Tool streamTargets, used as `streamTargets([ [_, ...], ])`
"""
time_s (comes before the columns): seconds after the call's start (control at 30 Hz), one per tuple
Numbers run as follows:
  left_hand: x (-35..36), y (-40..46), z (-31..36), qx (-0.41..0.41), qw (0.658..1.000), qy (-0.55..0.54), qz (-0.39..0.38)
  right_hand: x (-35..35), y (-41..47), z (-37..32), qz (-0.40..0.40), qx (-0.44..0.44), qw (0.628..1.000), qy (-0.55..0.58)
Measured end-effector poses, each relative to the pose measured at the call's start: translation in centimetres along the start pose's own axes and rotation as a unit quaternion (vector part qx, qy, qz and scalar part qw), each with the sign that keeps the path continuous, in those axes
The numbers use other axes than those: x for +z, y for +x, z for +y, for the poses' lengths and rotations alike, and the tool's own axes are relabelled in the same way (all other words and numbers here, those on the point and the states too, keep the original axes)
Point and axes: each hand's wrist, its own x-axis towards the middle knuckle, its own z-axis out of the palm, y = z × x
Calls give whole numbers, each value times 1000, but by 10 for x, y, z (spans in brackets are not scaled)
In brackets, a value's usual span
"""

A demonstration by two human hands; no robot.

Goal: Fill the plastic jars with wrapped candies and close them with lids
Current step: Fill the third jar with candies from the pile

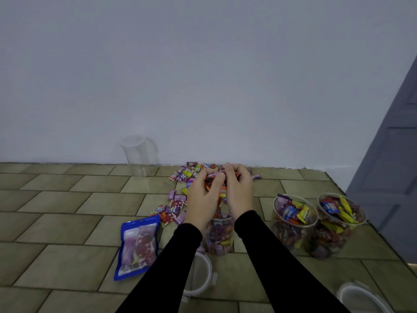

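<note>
Both hands meet over the tiled surface (67,213), cupped together around a bunch of wrapped candies (213,185): the left hand (200,199) and the right hand (240,193) curl their fingers in toward each other, with red and orange wrappers showing in the gap between the palms. Directly below the wrists, between the 2 black sleeves (270,251), stands a clear plastic jar (218,238) already holding candies; its rim is mostly hidden by the hands, so it may be nearly full, though the view does not settle that. Beyond and to the left of the hands lies a loose scatter of candies (180,175), mostly purple, red and yellow. To the right of the right hand stand 2 more filled jars (293,224), open and side by side. Left of the left forearm lies a blue candy bag (138,246). A clear lid (200,276) lies under the left forearm, another lid (358,297) right of the right forearm. An empty clear container (138,154) stands far beyond the left hand, by the wall.
</note>
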Motion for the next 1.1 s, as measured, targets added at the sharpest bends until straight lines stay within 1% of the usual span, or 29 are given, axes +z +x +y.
streamTargets([
  [0.1, 2, -1, 2, -1, 1000, 10, 15, -1, -2, -2, -2, -1, 1000, 21],
  [0.23, 2, 1, -2, -15, 1000, 4, 24, -2, -2, -4, -31, 18, 997, 62],
  [0.4, 0, 5, -10, -25, 999, -7, 29, -2, -2, -4, -44, 9, 998, 50],
  [0.5, -1, 8, -15, -32, 999, -13, 27, 0, -3, -2, -28, 6, 999, 31],
  [0.7, 0, 10, -10, -40, 999, -31, 8, 0, -3, -2, -6, -5, 998, 57],
  [0.87, 1, 10, -7, -49, 994, -98, -10, 1, -3, -3, 18, -5, 997, 76],
  [0.97, 0, 10, -11, -24, 995, -101, -7, 2, -2, -3, 41, 7, 996, 76],
  [1.1, -2, 11, -16, -10, 996, -88, -31, -1, 4, -6, 36, 39, 994, 91],
])
